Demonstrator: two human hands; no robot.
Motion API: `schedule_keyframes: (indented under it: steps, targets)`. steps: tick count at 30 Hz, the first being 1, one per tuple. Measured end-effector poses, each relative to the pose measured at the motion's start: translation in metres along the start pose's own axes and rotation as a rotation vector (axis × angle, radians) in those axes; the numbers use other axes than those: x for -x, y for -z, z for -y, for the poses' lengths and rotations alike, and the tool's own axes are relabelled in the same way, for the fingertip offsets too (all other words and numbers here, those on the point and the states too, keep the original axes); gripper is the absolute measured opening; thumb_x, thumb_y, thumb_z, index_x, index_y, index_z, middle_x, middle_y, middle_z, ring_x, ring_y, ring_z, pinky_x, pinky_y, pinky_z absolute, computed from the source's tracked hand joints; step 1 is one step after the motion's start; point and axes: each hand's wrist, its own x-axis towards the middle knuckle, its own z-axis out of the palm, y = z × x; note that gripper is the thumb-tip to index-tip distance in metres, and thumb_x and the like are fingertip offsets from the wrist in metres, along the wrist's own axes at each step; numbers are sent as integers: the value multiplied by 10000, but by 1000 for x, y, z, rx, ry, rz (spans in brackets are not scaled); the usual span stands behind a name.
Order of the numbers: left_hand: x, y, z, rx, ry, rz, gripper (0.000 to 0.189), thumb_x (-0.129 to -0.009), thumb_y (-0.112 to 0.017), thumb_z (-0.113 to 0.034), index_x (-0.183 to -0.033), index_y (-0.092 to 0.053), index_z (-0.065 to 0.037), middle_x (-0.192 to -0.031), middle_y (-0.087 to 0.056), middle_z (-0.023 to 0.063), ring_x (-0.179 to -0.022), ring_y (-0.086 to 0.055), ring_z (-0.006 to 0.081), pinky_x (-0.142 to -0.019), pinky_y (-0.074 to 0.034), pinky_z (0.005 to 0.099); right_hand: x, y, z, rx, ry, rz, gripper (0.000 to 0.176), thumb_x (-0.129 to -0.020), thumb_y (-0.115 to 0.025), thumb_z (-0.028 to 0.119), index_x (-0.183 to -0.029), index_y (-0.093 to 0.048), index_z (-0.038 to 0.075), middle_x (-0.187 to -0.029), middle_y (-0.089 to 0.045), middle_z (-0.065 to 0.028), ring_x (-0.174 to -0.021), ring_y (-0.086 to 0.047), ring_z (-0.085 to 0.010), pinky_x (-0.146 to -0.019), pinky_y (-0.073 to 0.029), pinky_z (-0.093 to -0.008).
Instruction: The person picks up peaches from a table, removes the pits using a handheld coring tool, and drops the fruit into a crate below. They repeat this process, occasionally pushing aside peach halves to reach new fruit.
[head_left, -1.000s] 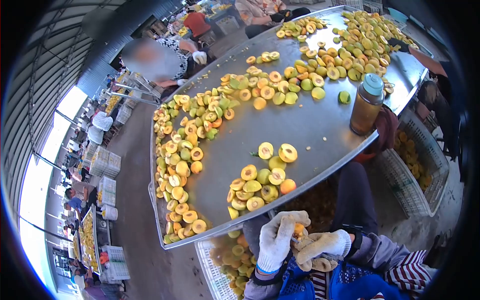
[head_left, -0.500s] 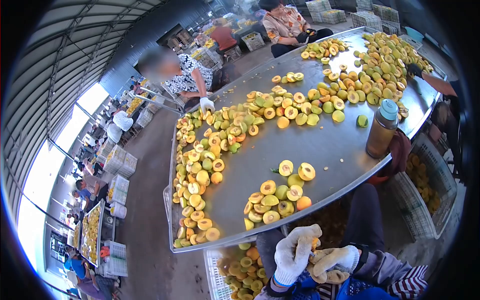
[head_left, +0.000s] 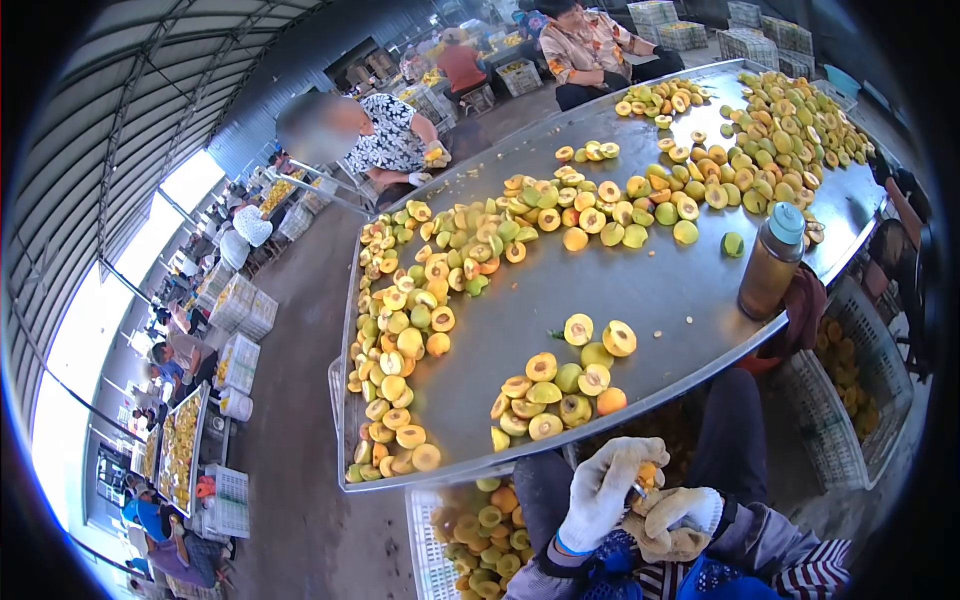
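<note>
My left hand (head_left: 605,495), in a white and tan glove, is raised over my lap with its fingers closed round an orange fruit piece (head_left: 648,474). Against it from the right is my right hand (head_left: 678,522), also gloved, its fingers curled at the same fruit; what lies inside them is hidden. Just beyond my hands, a small group of halved fruit (head_left: 567,378) lies near the edge of the metal table (head_left: 520,330). Below that edge, a white crate (head_left: 424,530) holds more fruit halves.
A bottle (head_left: 772,262) stands at the table's right edge, beside a dark red cloth. Fruit heaps line the far and left sides. Another crate (head_left: 855,400) stands at the lower right. A co-worker (head_left: 395,140) sits across, another (head_left: 590,50) at the far end.
My hands have risen slightly, and more orange fruit shows between them. The co-worker across has drawn a hand back from the heap and holds a fruit piece. The view has shifted a little.
</note>
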Motion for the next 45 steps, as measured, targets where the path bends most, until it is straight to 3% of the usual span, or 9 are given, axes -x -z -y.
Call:
schedule_keyframes:
  steps: [3, 8, 16, 24, 29, 32, 38, 39, 45]
  targets:
    - [-4, -1, -2, 303, 169, 58, 357, -1021, -523, -293, -1127, -613, 36, -1088, -655, 141, -867, -625, 154, -808, -507, 294, -1, 4, 0, 13, 29, 28, 160, -828, -655, 136, -771, -584, 4, -622, -543, -59, -501, -497, -124, -465, -379, -244]
    - [-13, -1, 14, -145, -322, 24, 371, -1007, -541, -308, -1113, -613, 41, -1079, -658, 173, -838, -642, 168, -749, -520, 298, 2, 15, 10, 54, -53, 273, 201, -872, -632, 161, -738, -590, 19, -679, -581, -61, -531, -516, -99, -492, -395, -223]
    - [-29, 4, 5, 631, 411, -16, 516, -1019, -451, -457, -1068, -593, 37, -914, -646, 178, -726, -650, 254, -643, -544, 331, 0, 2, 18, 265, 62, 292, 254, -945, -608, 212, -800, -609, 4, -583, -561, -30, -408, -512, -78, -360, -376, -188]
    - [-16, 50, -1, 136, 154, -438, 521, -1029, -404, -473, -1102, -593, 7, -980, -649, 170, -764, -645, 250, -668, -533, 337, 4, 32, 18, 215, -30, 40, 226, -952, -629, 211, -852, -636, 8, -581, -569, -40, -409, -532, -97, -351, -392, -206]
    - [22, 169, 9, -1677, -39, -515, 402, -900, -597, -351, -1113, -665, -17, -1094, -680, 183, -1004, -641, 345, -915, -484, 402, 0, 36, 22, 251, -61, -78, 217, -942, -651, 235, -873, -644, 30, -637, -576, -33, -461, -533, -101, -376, -404, -218]
    - [-2, 196, 16, -1389, 159, -720, 401, -883, -609, -341, -1122, -667, -24, -1125, -678, 182, -1027, -641, 343, -908, -487, 402, -14, 27, 21, 323, -95, -77, 218, -930, -657, 253, -851, -653, 51, -633, -575, -31, -466, -533, -89, -385, -397, -212]
    - [-59, 220, 8, -1190, 604, -377, 427, -877, -628, -295, -1211, -620, -29, -1104, -687, 160, -965, -676, 281, -846, -525, 376, -20, 10, 24, 433, -108, -158, 260, -917, -649, 269, -798, -651, 38, -571, -583, -39, -430, -539, -88, -389, -410, -203]
    - [-50, 256, 37, -649, 438, -465, 389, -888, -604, -247, -1185, -626, 2, -1020, -697, 137, -899, -685, 205, -775, -556, 328, -19, 9, 26, 440, -93, -193, 260, -920, -646, 270, -804, -647, 37, -565, -585, -42, -424, -538, -90, -387, -410, -204]
    - [-9, 141, -7, -325, 15, -339, 436, -932, -521, -121, -1330, -453, 43, -1196, -581, 108, -996, -594, 166, -881, -512, 323, -33, 8, 27, 432, 66, -227, 272, -933, -651, 296, -859, -608, 38, -560, -597, -51, -403, -535, -102, -379, -411, -207]
